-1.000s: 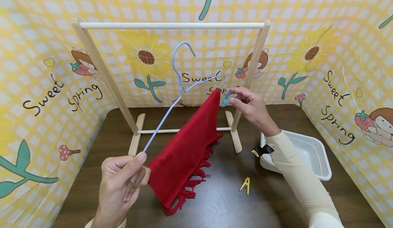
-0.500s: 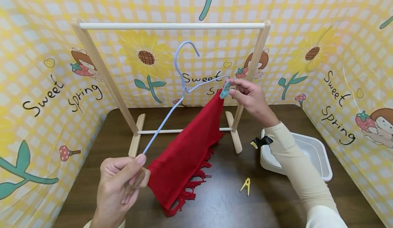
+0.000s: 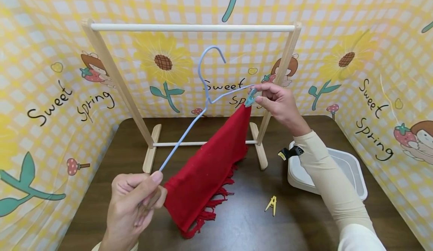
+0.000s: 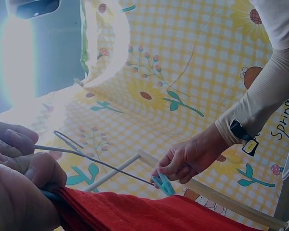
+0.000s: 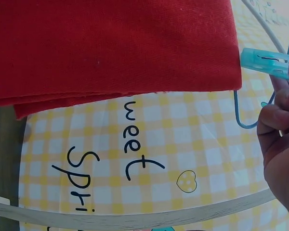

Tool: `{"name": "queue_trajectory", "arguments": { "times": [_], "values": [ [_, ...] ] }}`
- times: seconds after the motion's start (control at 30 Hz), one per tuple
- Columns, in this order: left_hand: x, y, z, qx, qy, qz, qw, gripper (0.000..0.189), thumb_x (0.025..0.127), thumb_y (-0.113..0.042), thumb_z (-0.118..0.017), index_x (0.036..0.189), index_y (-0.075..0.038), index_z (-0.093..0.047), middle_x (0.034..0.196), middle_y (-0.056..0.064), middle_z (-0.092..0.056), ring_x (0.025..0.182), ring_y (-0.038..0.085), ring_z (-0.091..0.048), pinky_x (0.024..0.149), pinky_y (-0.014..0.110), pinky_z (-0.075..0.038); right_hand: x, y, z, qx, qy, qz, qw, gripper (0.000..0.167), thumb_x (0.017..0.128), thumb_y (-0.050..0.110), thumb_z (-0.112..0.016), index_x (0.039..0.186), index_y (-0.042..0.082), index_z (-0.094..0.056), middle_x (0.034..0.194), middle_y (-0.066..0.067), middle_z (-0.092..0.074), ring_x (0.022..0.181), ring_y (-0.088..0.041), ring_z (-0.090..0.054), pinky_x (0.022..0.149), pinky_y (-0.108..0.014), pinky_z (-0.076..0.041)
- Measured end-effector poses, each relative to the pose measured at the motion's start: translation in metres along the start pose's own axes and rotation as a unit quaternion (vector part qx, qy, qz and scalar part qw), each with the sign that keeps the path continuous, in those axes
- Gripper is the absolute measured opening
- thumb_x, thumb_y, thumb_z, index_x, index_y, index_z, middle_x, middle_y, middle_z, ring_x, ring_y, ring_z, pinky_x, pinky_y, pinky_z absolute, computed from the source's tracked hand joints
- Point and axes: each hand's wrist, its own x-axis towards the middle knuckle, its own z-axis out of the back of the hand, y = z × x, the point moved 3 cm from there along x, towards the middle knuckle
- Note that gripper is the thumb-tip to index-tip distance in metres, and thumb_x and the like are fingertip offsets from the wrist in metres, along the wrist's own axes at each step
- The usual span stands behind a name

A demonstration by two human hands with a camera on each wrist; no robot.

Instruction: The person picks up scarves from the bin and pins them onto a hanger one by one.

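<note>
A blue wire hanger (image 3: 207, 97) is tilted in front of the rack, with a folded red fringed scarf (image 3: 208, 164) draped over its lower bar. My left hand (image 3: 133, 202) grips the hanger's near corner together with the scarf's near end. At the far corner, my right hand (image 3: 279, 104) pinches a teal clothespin (image 3: 250, 97) between thumb and fingers. In the right wrist view the clothespin (image 5: 260, 60) meets the scarf's edge (image 5: 221, 57); whether it bites over the cloth and wire I cannot tell.
Behind the hanger stands a wooden rack with a white top rail (image 3: 193, 27). A yellow clothespin (image 3: 271, 206) lies on the dark table (image 3: 243, 221). Under my right forearm sits a white plastic basin (image 3: 355, 172). Patterned cloth (image 3: 358, 67) walls the back and sides.
The right hand has brought the teal clothespin from just beside the scarf's far upper corner onto its edge. Hanger and scarf have shifted slightly right; the left hand keeps its grip.
</note>
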Motion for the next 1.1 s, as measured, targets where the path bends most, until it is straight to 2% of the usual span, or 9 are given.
{"name": "queue_trajectory", "arguments": {
  "times": [0.17,0.27,0.4,0.5,0.73,0.83,0.97,1.1],
  "values": [
    [-0.0011,-0.0006,-0.0007,0.001,0.001,0.005,1.0,0.049,0.093,0.026,-0.015,0.055,-0.001,-0.031,0.039,0.001,-0.024,0.029,0.009,-0.02,0.037,0.02,-0.02,0.0016,0.0009,-0.0009,-0.002,0.012,0.012,0.9999,0.025,0.087,-0.016,-0.068,0.112,-0.018,-0.064,0.104,0.005,-0.076,0.078,-0.004,-0.068,0.069,-0.015,-0.052],
    [-0.0018,-0.0007,-0.0012,-0.001,0.003,0.007,1.0,0.049,0.094,0.026,-0.016,0.055,-0.001,-0.031,0.04,0.001,-0.024,0.03,0.009,-0.019,0.038,0.021,-0.02,0.0024,0.0009,-0.0018,0.007,0.027,0.027,0.9992,0.025,0.087,-0.009,-0.071,0.109,-0.019,-0.063,0.103,0.003,-0.076,0.081,-0.006,-0.07,0.072,-0.016,-0.055],
    [-0.002,-0.0012,-0.0018,-0.006,0.008,0.005,0.9999,0.049,0.094,0.025,-0.016,0.055,-0.001,-0.03,0.042,0.001,-0.023,0.031,0.009,-0.019,0.038,0.021,-0.02,0.0029,0.0012,-0.0019,0.032,0.041,0.048,0.9975,0.035,0.088,0.006,-0.074,0.106,-0.021,-0.061,0.106,0.0,-0.075,0.09,-0.008,-0.073,0.078,-0.018,-0.057],
    [-0.0016,-0.0019,-0.002,-0.009,0.012,0.004,0.9999,0.049,0.094,0.025,-0.016,0.055,-0.001,-0.029,0.043,0.001,-0.023,0.031,0.009,-0.019,0.038,0.021,-0.02,0.0027,0.0016,-0.0011,0.035,0.043,0.058,0.9967,0.038,0.088,0.012,-0.075,0.104,-0.02,-0.062,0.106,-0.005,-0.075,0.091,-0.01,-0.073,0.078,-0.019,-0.057],
    [-0.0005,-0.0023,-0.0032,-0.025,0.025,0.002,0.9994,0.049,0.094,0.025,-0.017,0.054,-0.001,-0.028,0.042,0.001,-0.023,0.031,0.009,-0.02,0.039,0.022,-0.021,0.0024,0.0017,0.0,0.028,0.045,0.078,0.9955,0.026,0.09,0.006,-0.074,0.096,-0.017,-0.064,0.103,0.0,-0.075,0.09,-0.009,-0.07,0.073,-0.018,-0.055],
    [0.0001,-0.0025,-0.0041,-0.031,0.031,0.001,0.999,0.049,0.094,0.025,-0.018,0.054,-0.001,-0.029,0.041,0.002,-0.023,0.03,0.01,-0.021,0.039,0.022,-0.022,0.0024,0.0016,0.0007,0.035,0.044,0.072,0.9958,0.026,0.089,0.006,-0.075,0.094,-0.017,-0.065,0.1,0.0,-0.075,0.087,-0.009,-0.07,0.071,-0.017,-0.054],
    [0.0025,-0.0027,-0.0046,-0.04,0.049,-0.005,0.998,0.049,0.094,0.024,-0.019,0.053,-0.002,-0.028,0.038,0.002,-0.024,0.029,0.009,-0.021,0.039,0.022,-0.022,0.0016,0.0027,0.0017,0.029,0.035,0.041,0.9981,0.007,0.087,-0.01,-0.072,0.092,-0.012,-0.07,0.098,-0.003,-0.077,0.089,-0.01,-0.071,0.072,-0.018,-0.055],
    [0.0045,-0.0013,-0.0049,-0.047,0.062,-0.004,0.997,0.049,0.095,0.022,-0.02,0.054,-0.003,-0.028,0.038,0.001,-0.023,0.029,0.01,-0.02,0.037,0.022,-0.021,-0.0003,0.0012,0.0019,-0.012,0.034,0.006,0.9993,0.017,0.085,-0.015,-0.071,0.094,-0.001,-0.077,0.098,-0.008,-0.078,0.091,-0.011,-0.073,0.073,-0.019,-0.057]
  ]
}}
